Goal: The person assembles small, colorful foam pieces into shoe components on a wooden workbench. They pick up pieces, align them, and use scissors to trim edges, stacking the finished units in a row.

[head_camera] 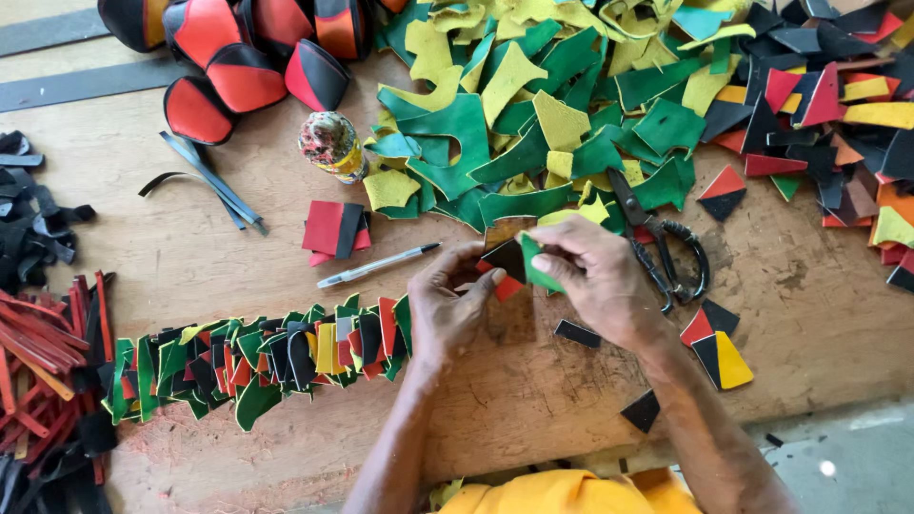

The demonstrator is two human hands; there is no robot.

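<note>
Together, left hand [447,309] and right hand [595,276] pinched on flat angular leather pieces [514,262], black, green, red.

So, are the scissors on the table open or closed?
Closed. The scissors lie flat on the wooden table, blades together pointing toward the green scraps, beside the right hand, which is not touching them.

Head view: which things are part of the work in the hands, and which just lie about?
In use:
left hand
right hand
green piece
black-and-red piece
row of joined pieces

Lying about:
scissors
pen
scrap pile
strips
</note>
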